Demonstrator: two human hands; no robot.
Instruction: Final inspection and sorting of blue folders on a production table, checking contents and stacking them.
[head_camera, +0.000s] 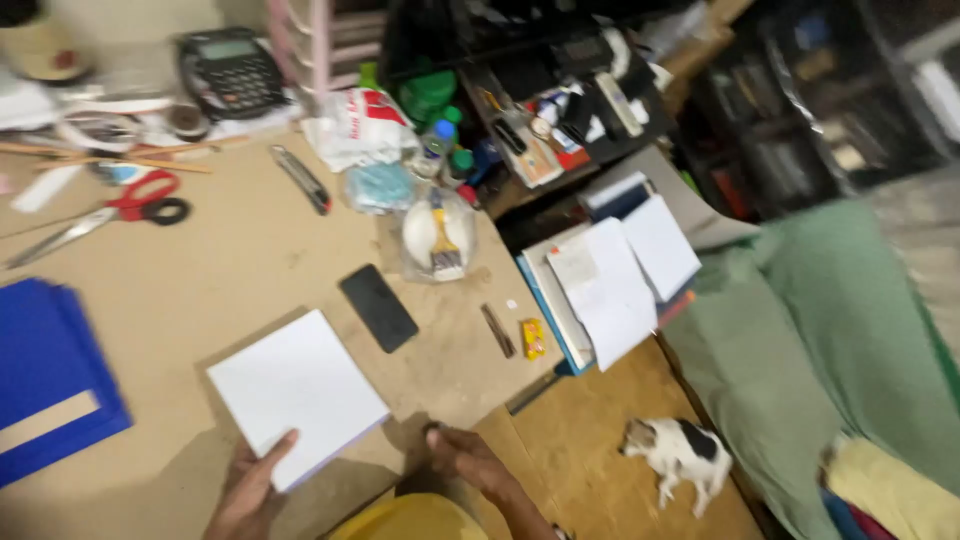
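A square stack of white paper (297, 392) lies on the brown work table (250, 250). My left hand (250, 492) grips its near corner, thumb on top. At the table's near edge my right hand (470, 462) hovers with fingers loosely curled and nothing in it. A black phone (378, 307) lies just beyond the stack.
Blue sheets (50, 375) sit at the left. Red-handled scissors (110, 215), a utility knife (302, 180), a calculator (230, 72) and a bowl with a brush (440, 235) lie further back. White papers (610, 285) hang off the right edge. A small dog (680, 455) lies on the floor beside a green cloth (810, 340).
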